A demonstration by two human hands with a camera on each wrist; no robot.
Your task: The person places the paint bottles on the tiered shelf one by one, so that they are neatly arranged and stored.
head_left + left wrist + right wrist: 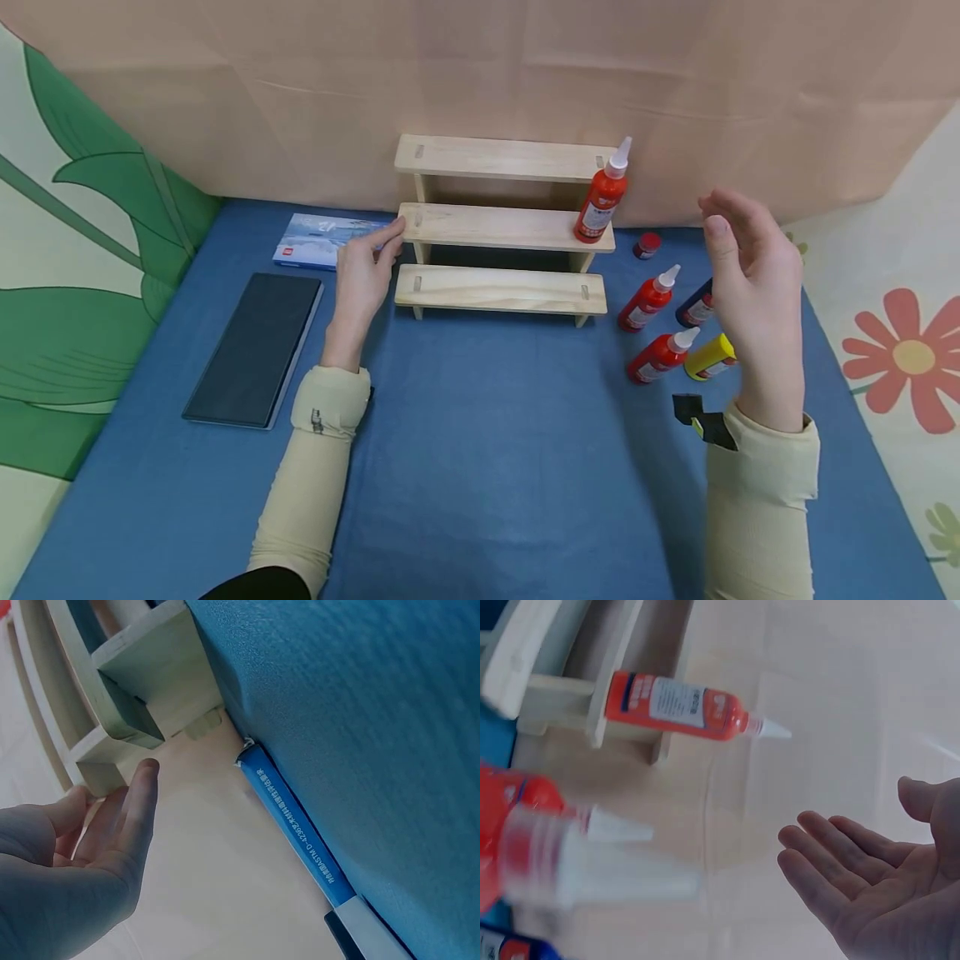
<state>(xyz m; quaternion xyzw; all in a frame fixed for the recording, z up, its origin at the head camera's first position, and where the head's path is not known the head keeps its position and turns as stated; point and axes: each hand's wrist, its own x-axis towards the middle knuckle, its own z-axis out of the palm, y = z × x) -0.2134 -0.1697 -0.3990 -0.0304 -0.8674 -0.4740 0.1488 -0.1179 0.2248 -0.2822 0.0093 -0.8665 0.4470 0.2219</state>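
Observation:
A three-step wooden display rack [480,287] stands at the back of the table. My left hand [365,275] is at the left end of its middle step, thumb and fingertips holding the edge there; the left wrist view shows that hand [90,862] from below the step. On the right end of the middle step stands an upright red bottle [600,204] with a white pointed nozzle. Off to the right, my right hand [757,292] is raised with nothing in it, its fingers [832,855] extended and palm showing in the right wrist view.
Right of the rack are two red bottles [643,307] with white nozzles, a dark blue bottle [697,306], a yellow bottle [708,360] and a small red-capped container [647,245]. On the left lie a blue-white box [318,237] and a dark flat tablet-like object [255,350]. A beige cloth [300,100] hangs behind.

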